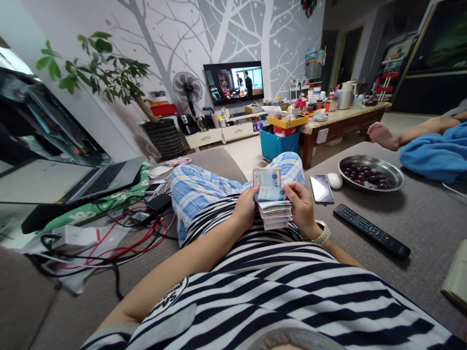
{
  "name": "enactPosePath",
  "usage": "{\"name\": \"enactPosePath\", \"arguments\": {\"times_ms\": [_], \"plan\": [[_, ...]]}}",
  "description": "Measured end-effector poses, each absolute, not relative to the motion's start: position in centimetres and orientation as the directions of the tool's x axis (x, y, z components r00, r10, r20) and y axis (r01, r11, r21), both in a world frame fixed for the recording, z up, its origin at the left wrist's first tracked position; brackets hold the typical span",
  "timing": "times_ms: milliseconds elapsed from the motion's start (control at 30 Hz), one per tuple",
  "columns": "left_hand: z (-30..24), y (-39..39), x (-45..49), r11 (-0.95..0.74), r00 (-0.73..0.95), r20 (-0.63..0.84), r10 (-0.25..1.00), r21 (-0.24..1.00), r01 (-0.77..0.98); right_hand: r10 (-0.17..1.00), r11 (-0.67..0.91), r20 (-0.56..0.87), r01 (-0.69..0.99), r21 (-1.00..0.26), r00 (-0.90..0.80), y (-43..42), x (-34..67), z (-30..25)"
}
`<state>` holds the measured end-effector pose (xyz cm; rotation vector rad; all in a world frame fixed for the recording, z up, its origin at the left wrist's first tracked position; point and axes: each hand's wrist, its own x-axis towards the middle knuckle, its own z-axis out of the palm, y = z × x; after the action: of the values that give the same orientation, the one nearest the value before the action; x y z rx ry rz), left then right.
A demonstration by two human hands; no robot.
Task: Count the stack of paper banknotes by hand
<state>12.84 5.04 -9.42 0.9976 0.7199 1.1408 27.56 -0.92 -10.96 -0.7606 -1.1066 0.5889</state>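
Above my lap I hold a stack of small printed cards or paper slips [274, 211]; their exact kind is hard to make out. The upper faces are pale blue with a reddish edge at the top, and white layers fan out in steps below. My left hand [246, 206] is closed on the left edge of the stack, thumb in front. My right hand [302, 206] pinches the right side with thumb and fingers, and a pale watch [321, 233] is on that wrist. Blue checked trousers [204, 187] cover my crossed legs beneath.
On the sofa to the right are a phone [321, 188], a white mouse [334, 181], a remote [371, 231] and a metal bowl [397, 183] of dark round fruit. Another person's foot [383, 136] rests beyond. At left lie a laptop [104, 180] and tangled cables [146, 238].
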Motion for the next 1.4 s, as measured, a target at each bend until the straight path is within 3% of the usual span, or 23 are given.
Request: {"name": "enactPosePath", "arguments": {"times_ms": [600, 933, 1400], "plan": [[-8.7, 4.7, 13.0, 0.113, 0.251, -0.012, 0.968, 0.913, -0.392, 0.768, 0.588, 0.537, -0.051, -0.808, 0.349, -1.0, 27.4, -10.8], [-8.6, 4.8, 13.2, 0.1, 0.262, 0.014, 0.965, 0.905, -0.414, 0.796, 0.579, 0.52, -0.139, -0.803, 0.31, -1.0, 27.3, -10.9], [-8.1, 3.9, 12.8, 0.076, 0.273, 0.033, 0.962, 0.923, -0.377, 0.8, 0.536, 0.468, -0.094, -0.839, 0.376, -0.4, 27.3, -10.6]]}}
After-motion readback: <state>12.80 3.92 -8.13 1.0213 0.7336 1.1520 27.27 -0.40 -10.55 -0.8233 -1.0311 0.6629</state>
